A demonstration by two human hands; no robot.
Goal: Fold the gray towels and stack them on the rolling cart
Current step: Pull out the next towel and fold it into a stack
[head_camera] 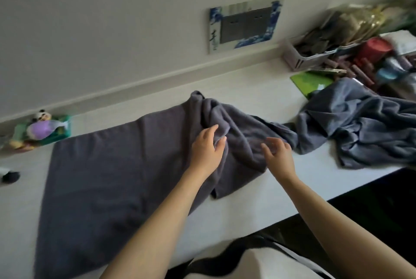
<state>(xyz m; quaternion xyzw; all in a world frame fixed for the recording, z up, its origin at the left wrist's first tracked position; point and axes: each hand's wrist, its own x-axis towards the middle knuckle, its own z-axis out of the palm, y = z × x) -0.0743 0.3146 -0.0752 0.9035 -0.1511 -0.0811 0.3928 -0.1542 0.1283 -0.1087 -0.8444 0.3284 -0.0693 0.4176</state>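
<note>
A dark gray towel (108, 170) lies spread on the white table (247, 206), flat on its left half and bunched into folds on its right. My left hand (208, 148) rests on the bunched part, its thumb and fingers pinching a fold. My right hand (279, 155) hovers just over the towel's right end with fingers spread and relaxed, holding nothing. A second, lighter gray towel (364, 125) lies crumpled at the right of the table, touching the first towel's twisted end. No rolling cart is in view.
A white basket (301, 58) of packets, a red can (373, 49) and small bottles crowd the back right corner. A green booklet (310, 80) lies beside them. Toys in a green tray (42, 130) sit at the far left. The table's front edge runs diagonally at right.
</note>
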